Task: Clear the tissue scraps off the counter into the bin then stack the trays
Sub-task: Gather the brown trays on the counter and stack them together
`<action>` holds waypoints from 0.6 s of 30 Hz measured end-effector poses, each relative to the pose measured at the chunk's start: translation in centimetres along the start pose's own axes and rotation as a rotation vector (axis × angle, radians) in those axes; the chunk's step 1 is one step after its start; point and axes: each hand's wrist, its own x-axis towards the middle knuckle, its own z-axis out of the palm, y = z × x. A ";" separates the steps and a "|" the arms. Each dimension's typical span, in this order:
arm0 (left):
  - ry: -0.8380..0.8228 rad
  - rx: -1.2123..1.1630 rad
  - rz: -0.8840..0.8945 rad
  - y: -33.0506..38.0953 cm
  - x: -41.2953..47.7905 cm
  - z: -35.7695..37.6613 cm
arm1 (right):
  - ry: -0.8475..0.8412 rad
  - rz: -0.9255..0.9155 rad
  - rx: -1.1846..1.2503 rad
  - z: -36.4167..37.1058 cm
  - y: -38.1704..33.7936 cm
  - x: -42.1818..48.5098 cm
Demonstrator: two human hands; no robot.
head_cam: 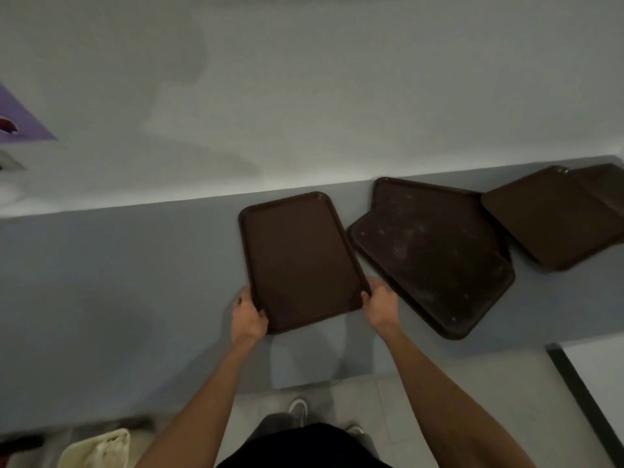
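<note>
A dark brown tray [299, 258] lies lengthwise on the grey counter [118, 282]. My left hand [248, 315] grips its near left corner and my right hand [381, 300] grips its near right corner. To the right, two speckled brown trays [435, 255] lie overlapping at an angle, the upper one askew on the lower. Further right, more brown trays [557, 217] sit against the wall, partly cut off by the frame edge. No tissue scraps show on the counter.
A pale wall [304, 96] rises behind the counter. A purple object [20, 116] sits at the far left. A whitish bin or bag [101, 449] stands on the floor at lower left. My shoes [299, 408] are on the tiled floor.
</note>
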 end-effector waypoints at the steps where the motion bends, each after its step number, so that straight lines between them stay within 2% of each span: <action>1: -0.002 0.006 -0.008 -0.4 0.3 -0.2 | 0.006 -0.011 0.012 0.6 -0.3 -0.2; 7: 0.080 0.081 -0.048 -5.2 0.5 -4.0 | -0.008 -0.079 0.056 4.5 -2.1 -3.8; 11: 0.065 0.084 -0.042 -7.5 0.2 -5.6 | 0.000 -0.075 0.044 6.0 -1.4 -5.9; 16: 0.012 0.105 0.008 -6.5 0.2 -6.2 | 0.001 -0.030 0.059 5.8 -1.8 -6.4; 18: 0.043 0.158 0.024 -5.5 0.0 -6.2 | 0.025 -0.027 0.055 4.8 -2.1 -6.5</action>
